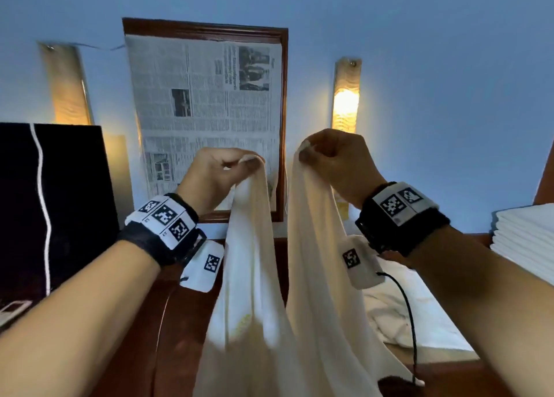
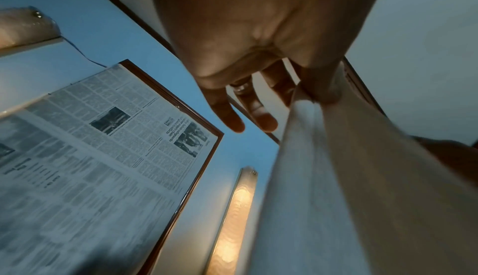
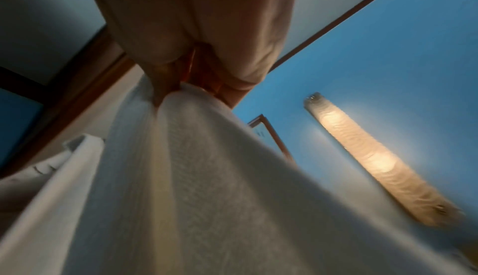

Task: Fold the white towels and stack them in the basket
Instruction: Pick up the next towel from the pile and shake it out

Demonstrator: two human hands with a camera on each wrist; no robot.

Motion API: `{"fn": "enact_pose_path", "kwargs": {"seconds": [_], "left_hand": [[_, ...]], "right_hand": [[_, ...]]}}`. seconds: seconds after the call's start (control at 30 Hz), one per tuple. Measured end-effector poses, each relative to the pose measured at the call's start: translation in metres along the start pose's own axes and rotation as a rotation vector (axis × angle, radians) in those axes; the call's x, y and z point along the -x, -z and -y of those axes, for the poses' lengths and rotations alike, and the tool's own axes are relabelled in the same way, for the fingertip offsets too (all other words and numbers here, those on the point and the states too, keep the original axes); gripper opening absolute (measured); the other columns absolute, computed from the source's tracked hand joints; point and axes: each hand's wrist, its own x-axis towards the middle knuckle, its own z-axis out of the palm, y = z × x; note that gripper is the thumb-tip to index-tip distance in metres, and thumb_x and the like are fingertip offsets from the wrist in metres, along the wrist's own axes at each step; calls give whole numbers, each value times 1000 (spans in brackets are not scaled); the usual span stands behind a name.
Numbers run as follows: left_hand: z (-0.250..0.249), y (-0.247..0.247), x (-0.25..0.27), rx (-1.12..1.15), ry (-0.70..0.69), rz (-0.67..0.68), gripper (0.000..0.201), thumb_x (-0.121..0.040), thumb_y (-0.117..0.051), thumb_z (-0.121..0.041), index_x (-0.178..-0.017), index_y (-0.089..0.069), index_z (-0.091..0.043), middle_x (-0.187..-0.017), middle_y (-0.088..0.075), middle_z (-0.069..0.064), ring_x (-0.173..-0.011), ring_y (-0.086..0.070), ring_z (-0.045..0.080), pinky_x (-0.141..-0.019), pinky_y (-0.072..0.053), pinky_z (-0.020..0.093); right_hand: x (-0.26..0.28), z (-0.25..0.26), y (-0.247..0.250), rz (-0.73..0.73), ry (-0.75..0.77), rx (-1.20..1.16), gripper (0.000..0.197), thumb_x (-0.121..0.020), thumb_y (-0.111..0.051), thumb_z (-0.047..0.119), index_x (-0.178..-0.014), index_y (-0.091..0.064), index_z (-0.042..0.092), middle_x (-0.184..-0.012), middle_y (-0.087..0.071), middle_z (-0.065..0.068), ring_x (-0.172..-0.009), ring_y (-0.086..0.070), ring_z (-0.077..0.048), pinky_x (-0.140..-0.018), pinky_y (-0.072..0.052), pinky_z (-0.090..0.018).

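Blue wall (image 1: 434, 67) with newspaper-covered framed panel (image 1: 207, 97) between two glowing lamps (image 1: 345, 97).

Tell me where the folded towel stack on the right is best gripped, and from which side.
Grip the folded towel stack at its two side edges, coming from the front. Its layered folds face that way, so hands probably can clamp all layers. Both are busy: left hand and right hand pinch the hanging towel.

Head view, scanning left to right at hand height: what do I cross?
Black panel → left hand pinching one towel corner → white towel → right hand pinching the other corner → stack of folded white towels.
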Motion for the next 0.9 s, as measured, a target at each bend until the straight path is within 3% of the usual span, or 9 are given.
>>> {"fn": "enact_pose_path", "kwargs": {"seconds": [0.07,0.17,0.33,0.43,0.6,0.7,0.77,0.8,0.9], "left_hand": [[-10,3,-11,137,35,-71,17,-88,-69,-14,-92,-79,-26,-75,-72,-25,-71,-63,-9,-69,-45,8],[-23,7,-26,253,75,-124,19,-75,-71,-25,-71,-79,-42,-74,-74,-18,-72,-66,-5,-70,-50,11],[-36,8,-42,358,54,-88,7,-76,-72,-20,-79,-78,-20,-80,-76,-9,-78,-69,2,-75,-53,16],[-38,8,-50,391,58,-73,9,-77,-72,-18,-77,-80,-22,-80,-76,-7,-77,-69,5,-76,-54,19],[-40,3,-59,383,70,-63,12,-88,-65,6,-83,-72,-3,-68,-70,-7,-64,-63,4,-66,-53,18],[-39,3,-63,384,101,-70,11,-84,-66,8,-82,-69,-3,-67,-71,-6,-63,-66,6,-65,-56,22],[-37,5,-64,405,138,-80,7,-76,-73,-4,-82,-68,-3,-71,-72,-3,-68,-67,13,-69,-60,32],[-35,6,-64,393,159,-86,14,-73,-75,-9,-83,-67,-3,-76,-72,4,-73,-67,20,-76,-60,44],[-27,9,-66,334,207,-69,14,-80,-75,1,-90,-66,-2,-96,-65,30,-86,-60,36,-84,-52,64]], "right_hand": [[-9,19,-2,13,21,-37,7,-88,-74,24,-85,-75,18,-81,-74,0,-77,-70,-20,-77,-59,-46],[-17,37,-4,59,64,-86,15,-91,-71,27,-88,-77,13,-85,-75,-7,-81,-70,-32,-76,-58,-51],[-31,46,-1,109,107,-83,20,-95,-66,25,-91,-77,10,-86,-74,-9,-79,-69,-26,-79,-57,-47],[-36,49,1,130,125,-90,20,-95,-65,23,-91,-75,7,-87,-73,-10,-77,-66,-20,-79,-56,-44],[-40,51,1,150,101,-150,19,-96,-63,23,-90,-73,7,-86,-71,-12,-76,-62,-16,-66,-53,-33],[-39,48,-3,198,58,-242,19,-96,-62,24,-90,-69,9,-91,-65,-24,-82,-61,-25,-72,-52,-42],[-36,45,-9,247,12,-326,20,-95,-60,28,-94,-66,9,-95,-63,-20,-87,-62,-24,-76,-55,-43],[-34,43,-12,272,-9,-359,22,-95,-58,29,-100,-65,10,-99,-64,-15,-92,-63,-23,-80,-56,-41],[-31,34,-23,350,-79,-445,31,-99,-54,32,-118,-65,9,-111,-65,-13,-104,-63,-26,-89,-55,-43]]}}
